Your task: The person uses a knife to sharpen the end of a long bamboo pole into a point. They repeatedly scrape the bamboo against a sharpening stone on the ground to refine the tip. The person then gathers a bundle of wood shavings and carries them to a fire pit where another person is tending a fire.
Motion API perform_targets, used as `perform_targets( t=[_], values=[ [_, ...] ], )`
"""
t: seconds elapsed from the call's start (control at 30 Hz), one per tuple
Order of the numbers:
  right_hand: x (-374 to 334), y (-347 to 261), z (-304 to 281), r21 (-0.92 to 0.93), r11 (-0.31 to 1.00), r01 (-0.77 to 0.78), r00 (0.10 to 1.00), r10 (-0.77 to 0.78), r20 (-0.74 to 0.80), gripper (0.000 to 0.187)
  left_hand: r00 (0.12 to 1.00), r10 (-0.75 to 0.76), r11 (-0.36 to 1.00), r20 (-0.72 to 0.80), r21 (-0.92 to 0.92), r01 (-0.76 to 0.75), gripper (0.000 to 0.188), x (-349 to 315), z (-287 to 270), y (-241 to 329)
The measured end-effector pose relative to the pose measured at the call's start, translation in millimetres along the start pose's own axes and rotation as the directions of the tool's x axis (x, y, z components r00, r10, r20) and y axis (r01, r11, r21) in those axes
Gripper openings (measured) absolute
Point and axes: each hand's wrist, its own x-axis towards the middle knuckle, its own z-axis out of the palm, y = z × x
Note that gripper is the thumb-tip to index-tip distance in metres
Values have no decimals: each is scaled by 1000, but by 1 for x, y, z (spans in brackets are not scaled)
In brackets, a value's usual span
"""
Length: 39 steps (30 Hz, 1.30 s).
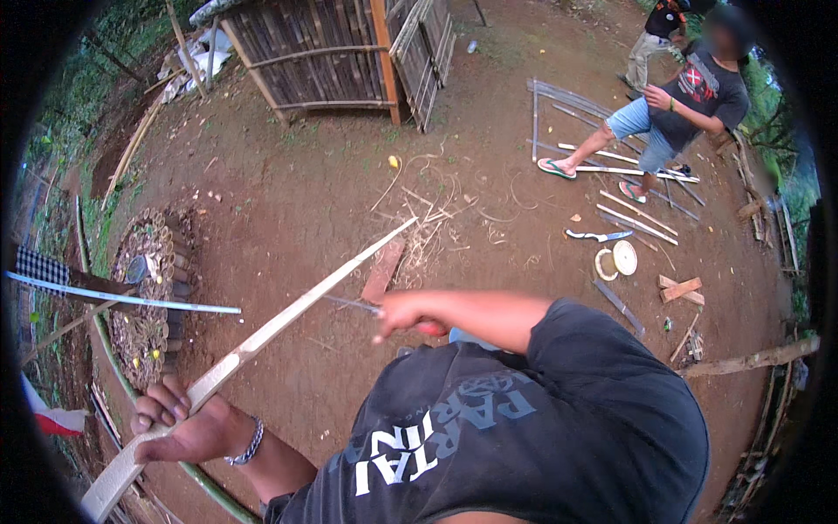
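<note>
A long pale bamboo strip [288,314] runs slantwise from the lower left up to the middle of the view. My left hand [188,428] is closed around its thicker lower part, with a chain bracelet on the wrist. My right hand [403,313], smeared a little by motion, grips a knife; part of the red handle [431,328] shows below the fist. The thin blade [349,303] points left toward the strip, and I cannot tell if they touch. The strip's far tip is over a reddish-brown board [382,272], beside curled bamboo shavings [432,234] on the dirt.
To the right lie a saw [598,235], a cream spool [624,258], a long blade [618,306], wood blocks [681,290] and bamboo strips [637,217]. A person [685,105] steps among strips there; another stands behind. Ahead is a bamboo hut [314,52]; a bamboo-edged bed [179,279] is left.
</note>
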Motion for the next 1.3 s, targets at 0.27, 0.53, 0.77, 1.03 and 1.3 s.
perform_targets(
  t=[0.27, 0.53, 0.77, 1.03, 1.3],
  values=[
    [-122, 137, 72, -258, 918, -300, 952, 273, -135, 53, 1000, 14, 997, 5, 78, -14, 47, 3, 5, 12],
    [-200, 191, 132, 35, 788, -615, 777, 613, -147, 46, 998, -9, 1000, 69, 17, 8, 47, 10, 9, 41],
    [-193, 179, 133, 158, 810, -565, 736, 581, -346, 43, 996, 85, 994, -40, 68, -82, 43, -17, -9, 20],
    [-214, 139, 97, 35, 836, -548, 794, 533, -292, 38, 990, 139, 950, 6, 281, -135, 61, -36, 33, 32],
    [-253, 125, 107, 173, 855, -490, 813, 519, -262, 43, 963, 260, 938, 73, 216, -270, 80, -18, 38, 143]
  ],
)
